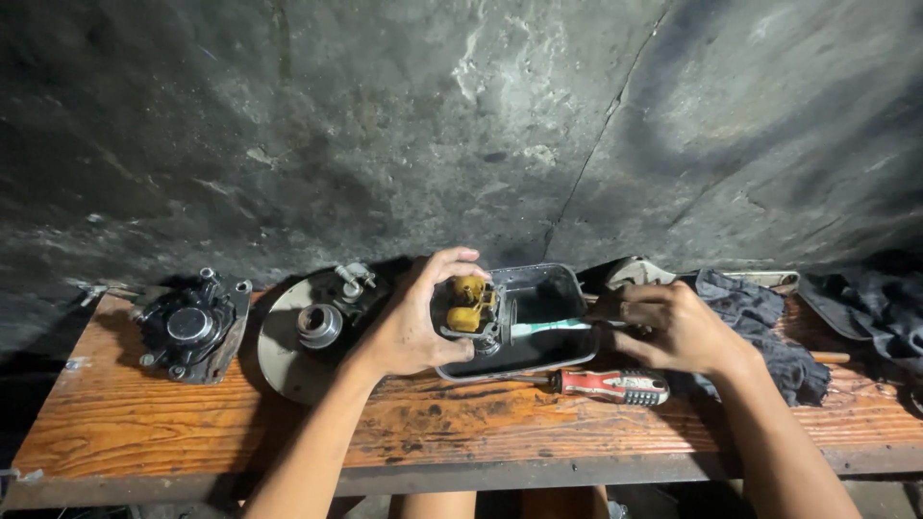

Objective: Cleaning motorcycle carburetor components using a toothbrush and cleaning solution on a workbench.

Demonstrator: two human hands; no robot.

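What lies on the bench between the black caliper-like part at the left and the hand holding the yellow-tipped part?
In the head view, a round metal plate with a small cylinder on it lies between the black part and the left hand.

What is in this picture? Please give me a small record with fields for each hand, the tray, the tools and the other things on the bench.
left hand: left hand holds a metal part with yellow pieces over the tray
right hand: right hand holds a white and green toothbrush, its head towards the part
tray: dark rectangular metal tray, on the wooden bench
tool: red-handled screwdriver lies in front of the tray
left side: black metal assembly; round plate with a fitting
right side: dark cloth
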